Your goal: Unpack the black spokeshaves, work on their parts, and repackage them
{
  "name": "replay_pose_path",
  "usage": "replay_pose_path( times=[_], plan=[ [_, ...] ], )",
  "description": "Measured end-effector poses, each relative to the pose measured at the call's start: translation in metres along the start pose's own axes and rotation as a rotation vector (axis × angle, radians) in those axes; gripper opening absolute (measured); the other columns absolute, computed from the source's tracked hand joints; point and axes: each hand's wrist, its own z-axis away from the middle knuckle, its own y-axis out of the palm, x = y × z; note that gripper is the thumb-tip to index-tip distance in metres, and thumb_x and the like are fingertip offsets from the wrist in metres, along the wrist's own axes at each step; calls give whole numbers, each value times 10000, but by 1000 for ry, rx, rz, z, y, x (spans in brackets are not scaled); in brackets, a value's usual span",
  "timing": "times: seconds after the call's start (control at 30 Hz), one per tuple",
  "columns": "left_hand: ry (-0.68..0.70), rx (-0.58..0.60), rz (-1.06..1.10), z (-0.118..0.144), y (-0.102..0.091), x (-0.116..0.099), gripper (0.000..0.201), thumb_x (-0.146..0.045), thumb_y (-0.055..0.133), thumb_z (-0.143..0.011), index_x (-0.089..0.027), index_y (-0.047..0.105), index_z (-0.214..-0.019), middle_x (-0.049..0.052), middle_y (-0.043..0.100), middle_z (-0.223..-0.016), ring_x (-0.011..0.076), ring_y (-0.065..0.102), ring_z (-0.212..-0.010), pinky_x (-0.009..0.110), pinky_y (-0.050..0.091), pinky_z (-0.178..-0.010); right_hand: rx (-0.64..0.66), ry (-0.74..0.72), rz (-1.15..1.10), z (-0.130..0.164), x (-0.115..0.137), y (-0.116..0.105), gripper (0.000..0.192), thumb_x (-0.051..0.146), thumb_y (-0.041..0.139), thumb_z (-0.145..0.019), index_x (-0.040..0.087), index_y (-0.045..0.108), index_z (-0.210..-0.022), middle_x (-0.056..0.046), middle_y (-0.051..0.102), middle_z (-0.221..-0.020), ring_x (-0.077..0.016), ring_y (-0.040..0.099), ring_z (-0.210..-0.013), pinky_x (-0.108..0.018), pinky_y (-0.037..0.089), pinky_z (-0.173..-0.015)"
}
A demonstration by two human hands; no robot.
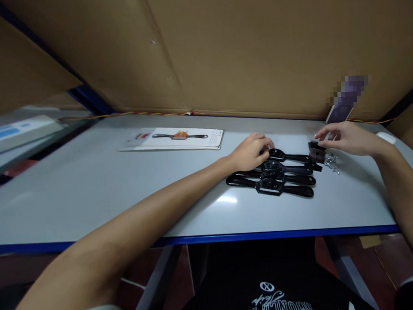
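A smooth, pale grey counter [109, 194] is stretching across the space, with a blue strip [209, 239] edging its front. Behind it, a brown wall [240, 50] (it is looking much like cardboard) is rising out of view. A blue beam [92, 99] is slanting down at left, and a red-and-yellow wire [133, 113] is running along the wall's base. Light is glaring off the counter in one small white patch [227, 199]. Below, dark red tiles [177, 278] are covering the floor.

Four glossy black spokeshave bodies [271, 175] lie close together on the tabletop, roughly parallel, handles pointing left and right (the farthest one's left handle is hidden). Dark metal plates [317, 155] overlap beside the right-hand ends; silver screws [332, 163] lie heaped alongside.
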Motion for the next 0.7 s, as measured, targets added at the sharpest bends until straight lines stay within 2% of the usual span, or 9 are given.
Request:
replay_pose_path(
  times=[0.17,0.27,0.33,0.4,0.47,0.53,0.6,0.7],
  plan=[
    [-60,-39,90,-1,-2,1,340,-312,422,-1009,-183,731,-1066,88,762,-1040,258,676,-962,441,528,-933,26,-141,-49,6,23,6,409,615,724,-823,269,781,-1034,-64,801,-976,-265,710,-845,-409,541,-755],
    [-73,-36,87,2,-10,-5,411,-401,408,-1042,-175,729,-1164,112,766,-1171,288,687,-1082,454,529,-954,-53,-207,13,9,41,18,349,560,637,-884,256,775,-987,-63,786,-905,-255,705,-808,-398,517,-753],
    [-7,11,21,6,-17,-14,461,-448,407,-1058,-175,704,-1279,134,738,-1284,324,655,-1214,512,489,-1053,-96,-248,86,9,51,26,308,508,596,-915,259,772,-957,-66,780,-889,-253,696,-785,-400,503,-741],
    [80,95,-37,12,-20,-26,522,-524,427,-1068,-199,638,-1417,155,661,-1445,354,585,-1361,572,413,-1155,-101,-291,121,10,57,32,285,465,552,-943,278,767,-931,-60,777,-879,-256,689,-781,-407,496,-750],
    [107,171,-74,18,-18,-38,657,-662,498,-1025,-259,536,-1543,157,476,-1653,403,412,-1536,628,322,-1230,-112,-301,125,10,60,34,283,442,525,-955,297,762,-900,-49,771,-857,-256,678,-769,-409,488,-752],
    [104,239,-82,23,-12,-47,797,-766,571,-951,-319,461,-1602,133,313,-1754,441,258,-1616,688,246,-1260,-145,-270,135,8,59,34,266,440,539,-938,300,751,-859,-42,753,-807,-252,657,-735,-405,471,-749],
    [113,286,-76,25,-4,-51,880,-798,625,-903,-323,436,-1620,138,260,-1773,463,205,-1630,729,217,-1261,-195,-221,150,7,57,32,252,449,567,-914,292,730,-804,-29,702,-709,-234,617,-667,-399,445,-750],
    [111,285,-77,24,4,-49,874,-798,617,-911,-288,464,-1604,158,289,-1759,479,217,-1623,751,235,-1249,-283,-140,166,4,53,30,274,463,591,-901,281,679,-717,13,538,-543,-192,511,-555,-385,406,-742]
  ],
)
